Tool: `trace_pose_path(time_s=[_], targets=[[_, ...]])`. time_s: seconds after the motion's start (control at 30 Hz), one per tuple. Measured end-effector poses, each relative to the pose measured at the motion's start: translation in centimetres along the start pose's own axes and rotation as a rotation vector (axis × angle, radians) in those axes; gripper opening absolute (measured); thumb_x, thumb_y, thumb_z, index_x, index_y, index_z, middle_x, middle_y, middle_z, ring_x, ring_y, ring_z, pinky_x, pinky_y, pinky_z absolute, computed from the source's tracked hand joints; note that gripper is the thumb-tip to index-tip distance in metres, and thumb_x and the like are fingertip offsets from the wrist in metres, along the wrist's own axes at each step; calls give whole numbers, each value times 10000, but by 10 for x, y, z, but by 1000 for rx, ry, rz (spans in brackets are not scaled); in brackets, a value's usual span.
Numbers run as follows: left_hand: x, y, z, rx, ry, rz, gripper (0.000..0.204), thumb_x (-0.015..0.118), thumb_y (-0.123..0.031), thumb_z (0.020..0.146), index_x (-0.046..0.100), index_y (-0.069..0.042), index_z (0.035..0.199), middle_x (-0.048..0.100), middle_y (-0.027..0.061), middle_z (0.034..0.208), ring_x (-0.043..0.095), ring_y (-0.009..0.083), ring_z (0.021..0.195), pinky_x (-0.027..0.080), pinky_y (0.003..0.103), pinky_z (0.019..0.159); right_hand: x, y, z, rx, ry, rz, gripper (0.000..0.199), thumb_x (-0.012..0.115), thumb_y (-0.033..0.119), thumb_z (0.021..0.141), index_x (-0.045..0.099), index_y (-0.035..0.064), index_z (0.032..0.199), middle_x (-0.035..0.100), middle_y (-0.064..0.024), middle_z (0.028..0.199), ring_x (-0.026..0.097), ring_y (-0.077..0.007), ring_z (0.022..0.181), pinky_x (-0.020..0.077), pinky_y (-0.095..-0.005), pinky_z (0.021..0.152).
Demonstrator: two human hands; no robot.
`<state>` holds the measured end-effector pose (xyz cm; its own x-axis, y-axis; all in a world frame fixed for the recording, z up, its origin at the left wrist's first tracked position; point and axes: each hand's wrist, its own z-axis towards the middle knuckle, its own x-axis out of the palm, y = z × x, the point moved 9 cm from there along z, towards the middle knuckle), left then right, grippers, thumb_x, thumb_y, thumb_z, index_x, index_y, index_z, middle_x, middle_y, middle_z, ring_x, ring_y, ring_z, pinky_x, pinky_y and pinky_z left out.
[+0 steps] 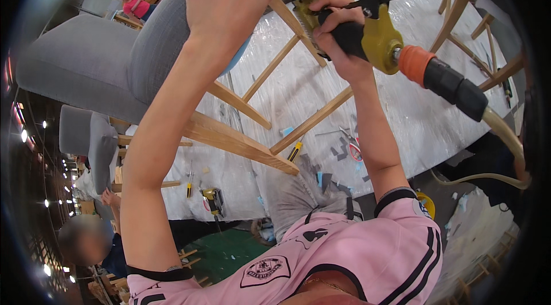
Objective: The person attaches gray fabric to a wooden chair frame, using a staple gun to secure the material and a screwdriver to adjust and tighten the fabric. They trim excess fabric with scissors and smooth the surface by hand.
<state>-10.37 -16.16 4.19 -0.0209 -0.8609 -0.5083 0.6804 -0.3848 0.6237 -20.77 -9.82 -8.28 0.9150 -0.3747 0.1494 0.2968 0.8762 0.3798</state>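
A chair with grey upholstery (160,46) lies tipped over in front of me, its pale wooden legs (241,138) pointing toward my body. My left hand (227,0) is spread on the grey seat, thumb stretched out toward the tool; its fingertips are partly cut off by the upper edge. My right hand (347,15) is wrapped round the black grip of a yellow and black air stapler (381,41), whose nose is at the seat's edge beside my left thumb. An orange and black coupling (416,64) joins it to a clear air hose (505,127).
On the plastic-covered table (413,138) lie a yellow utility knife (295,151), red-handled scissors (354,150), grey scraps, a yellow-handled tool (189,187) and another stapler (212,200). More chairs stand left (83,130) and right (459,12). A co-worker (86,242) is at lower left.
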Motion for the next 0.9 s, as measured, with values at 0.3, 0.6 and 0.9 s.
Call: trace_pose_path(time_s=[0.3,0.6,0.9], targets=[[-18,-16,2,2,90,-39,977,839,-346,789,336,-68,1580,469,249,1456,511,422,1246,426,528,1021,-3,6,-8,153,150,-39,402,483,-110,946,565,0,1324,661,-87,1156,606,-48,961,556,-176,795],[-20,-20,0,3,62,-65,957,840,-320,782,360,-69,1570,472,238,1445,500,402,1257,422,526,1036,-10,6,-6,265,26,-56,310,586,-74,889,662,50,1163,673,-37,1051,615,-57,816,521,-191,736],[-23,-20,-2,-18,91,-27,923,825,-286,785,379,-66,1563,479,228,1443,502,405,1258,428,554,1047,2,8,-11,311,58,-23,234,660,-64,809,653,65,1004,686,-48,1045,642,-138,896,532,-283,789]])
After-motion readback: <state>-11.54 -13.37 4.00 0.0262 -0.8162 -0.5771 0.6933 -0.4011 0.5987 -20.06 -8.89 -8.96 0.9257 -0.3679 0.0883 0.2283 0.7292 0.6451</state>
